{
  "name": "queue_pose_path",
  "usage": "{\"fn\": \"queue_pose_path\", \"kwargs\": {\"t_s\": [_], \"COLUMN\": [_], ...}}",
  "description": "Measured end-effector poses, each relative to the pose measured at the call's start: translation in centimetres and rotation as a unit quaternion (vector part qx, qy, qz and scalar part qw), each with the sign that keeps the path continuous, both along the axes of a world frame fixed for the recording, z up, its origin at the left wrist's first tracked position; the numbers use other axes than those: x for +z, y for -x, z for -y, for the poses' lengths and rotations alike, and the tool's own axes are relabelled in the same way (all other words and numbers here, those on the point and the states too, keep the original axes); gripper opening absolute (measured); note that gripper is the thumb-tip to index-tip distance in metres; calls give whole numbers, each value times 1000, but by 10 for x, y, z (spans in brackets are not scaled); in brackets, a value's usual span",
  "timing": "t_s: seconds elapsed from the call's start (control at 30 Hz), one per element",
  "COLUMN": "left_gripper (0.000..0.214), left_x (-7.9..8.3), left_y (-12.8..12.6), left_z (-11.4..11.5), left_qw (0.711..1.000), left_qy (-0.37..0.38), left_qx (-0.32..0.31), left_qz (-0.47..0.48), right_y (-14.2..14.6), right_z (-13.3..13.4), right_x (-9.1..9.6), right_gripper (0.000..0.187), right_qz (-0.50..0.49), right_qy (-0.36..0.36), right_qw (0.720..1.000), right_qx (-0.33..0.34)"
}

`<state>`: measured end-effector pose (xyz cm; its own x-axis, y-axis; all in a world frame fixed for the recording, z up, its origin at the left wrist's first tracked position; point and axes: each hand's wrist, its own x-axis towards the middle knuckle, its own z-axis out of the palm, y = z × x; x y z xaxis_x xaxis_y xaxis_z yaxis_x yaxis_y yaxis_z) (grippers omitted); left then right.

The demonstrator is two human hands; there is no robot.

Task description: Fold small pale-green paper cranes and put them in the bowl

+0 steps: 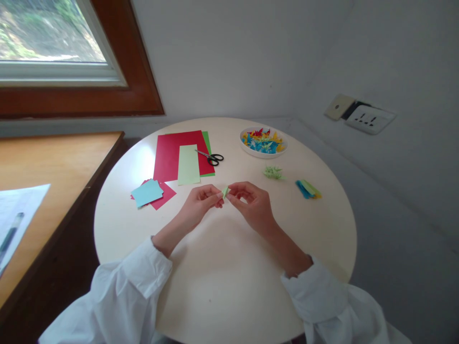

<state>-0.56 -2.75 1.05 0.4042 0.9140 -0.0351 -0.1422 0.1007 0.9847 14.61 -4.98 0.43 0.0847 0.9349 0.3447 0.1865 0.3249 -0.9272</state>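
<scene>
Above the middle of the round white table [218,267], a small piece of folded light green paper [225,192] is pinched between my two hands. My left hand [201,203] grips its left side with thumb and forefinger. On the other side, my right hand [253,203] holds it between thumb and fingertips. Fine folds are too small to make out. Just beyond my hands lie a light green paper strip [188,167] and scissors with black handles [214,159], both resting on red paper sheets [167,153].
A white dish [263,154] of colourful folded paper pieces stands at the back right. Nearer are a light green folded pile [273,172] and several folded coloured papers [308,189]. Light blue squares [147,192] lie left. A wooden desk [71,157] stands beside the table.
</scene>
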Motion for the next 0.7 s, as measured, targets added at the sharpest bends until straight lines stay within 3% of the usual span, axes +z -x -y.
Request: {"fn": "queue_pose_path", "kwargs": {"t_s": [0.4, 0.7], "left_gripper": [18, 12], "left_x": [2, -2], "left_y": [-2, 0], "left_z": [2, 2], "left_qw": [997, 999], "left_qy": [54, 39], "left_qx": [-4, -20], "left_qz": [50, 21], "right_y": [3, 1], "right_z": [0, -1], "right_x": [0, 2], "right_gripper": [13, 8], "right_qz": [-40, -25], "right_qy": [24, 30], "right_qw": [999, 998], "right_qx": [5, 44]}}
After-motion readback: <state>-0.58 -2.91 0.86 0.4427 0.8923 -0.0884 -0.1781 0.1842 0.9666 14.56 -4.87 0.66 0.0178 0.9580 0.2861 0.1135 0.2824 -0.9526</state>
